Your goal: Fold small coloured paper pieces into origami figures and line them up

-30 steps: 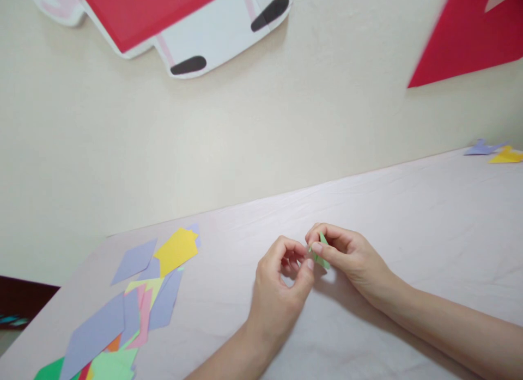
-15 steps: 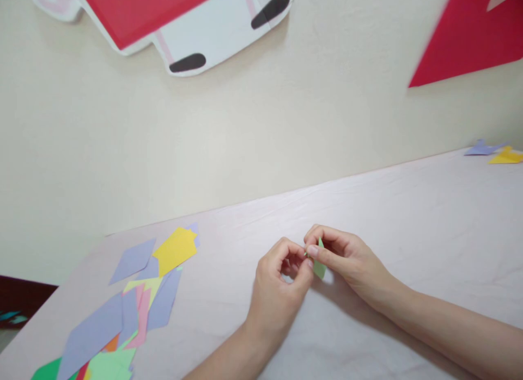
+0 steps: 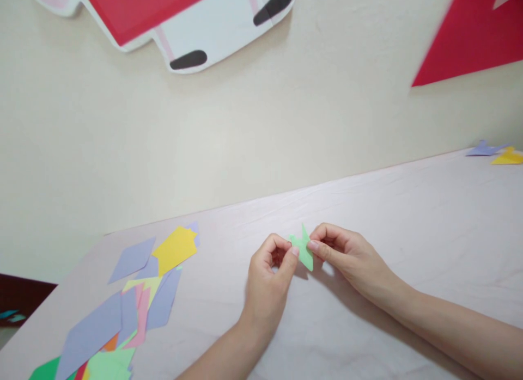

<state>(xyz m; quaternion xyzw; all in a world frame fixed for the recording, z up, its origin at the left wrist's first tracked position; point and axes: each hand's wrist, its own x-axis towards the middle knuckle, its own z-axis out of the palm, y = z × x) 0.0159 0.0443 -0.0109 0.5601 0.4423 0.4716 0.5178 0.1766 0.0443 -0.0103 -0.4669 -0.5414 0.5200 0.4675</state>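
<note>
A small light-green folded paper figure point(image 3: 304, 253) with a pointed tip sticking up is held between my two hands, just above the table. My left hand point(image 3: 272, 276) pinches its left side between thumb and forefinger. On the opposite side, the thumb and fingers of my right hand point(image 3: 347, 255) are closed on its right edge. The fingertips partly cover the paper where they grip it.
Loose coloured paper pieces point(image 3: 93, 331) overlap at the table's left side, with a yellow piece point(image 3: 175, 250) among them. Folded purple point(image 3: 484, 149) and yellow point(image 3: 508, 157) figures stand at the far right, by the wall point(image 3: 253, 135).
The green paper has turned, so its broad side now faces me. My left hand has moved slightly left, away from my right hand; the right has hardly moved.
</note>
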